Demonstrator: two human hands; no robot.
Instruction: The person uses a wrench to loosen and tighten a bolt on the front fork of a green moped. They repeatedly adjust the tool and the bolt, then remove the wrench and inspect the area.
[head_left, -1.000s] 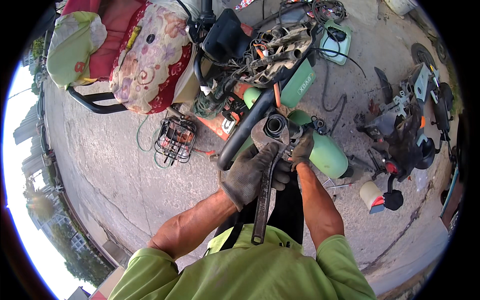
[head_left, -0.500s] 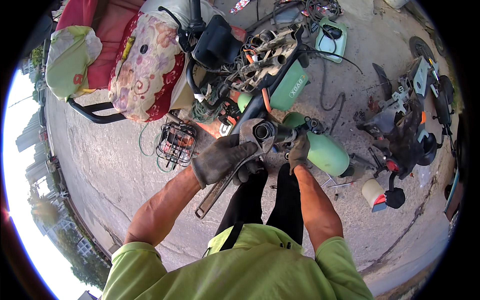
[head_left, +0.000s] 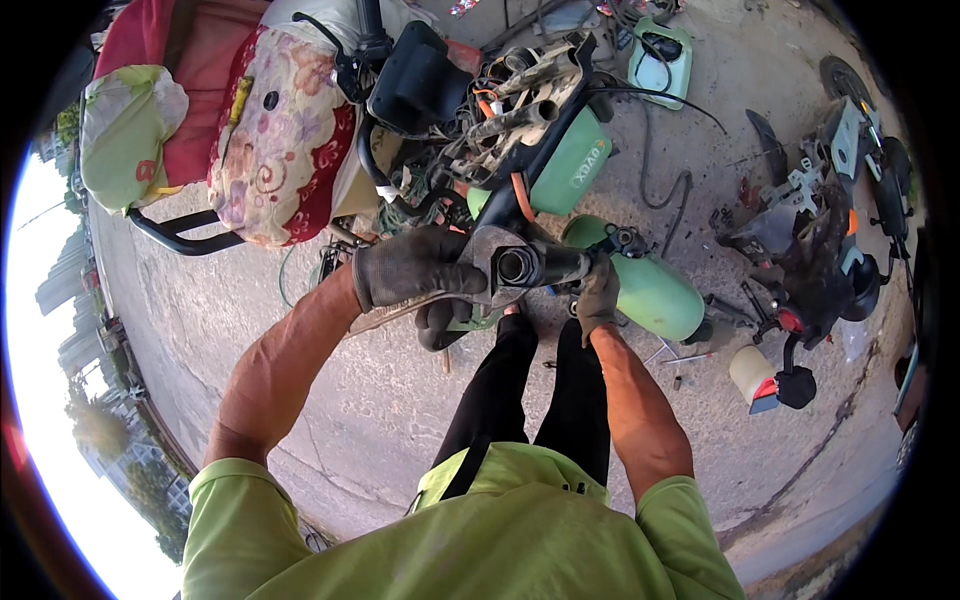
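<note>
My left hand (head_left: 415, 268), in a dark work glove, is closed round a large adjustable wrench (head_left: 400, 312) near its head. The wrench's jaws sit around a hollow, round fitting (head_left: 515, 265) on top of a dark metal tube. Its handle points left, partly covered by the hand. A rounded dark shape hangs just under the handle; I cannot tell whether it is gloved fingers. My right hand (head_left: 598, 292), also gloved, is wrapped round the dark tube (head_left: 565, 264) to the right of the fitting. A pale green vehicle body part (head_left: 655, 297) lies beyond that hand.
Ahead stands a partly stripped green vehicle frame (head_left: 570, 165) with loose wiring. A flowered cushion cover (head_left: 285, 140) lies at left. To the right are a dismantled scooter (head_left: 800, 250), a beige container (head_left: 750, 373) and a loose green panel (head_left: 660, 60). Cables and tools lie on the concrete.
The wrench handle has swung clockwise, from pointing down-left toward me to pointing left. My left hand moved left and away from me with it. The right hand has kept its hold.
</note>
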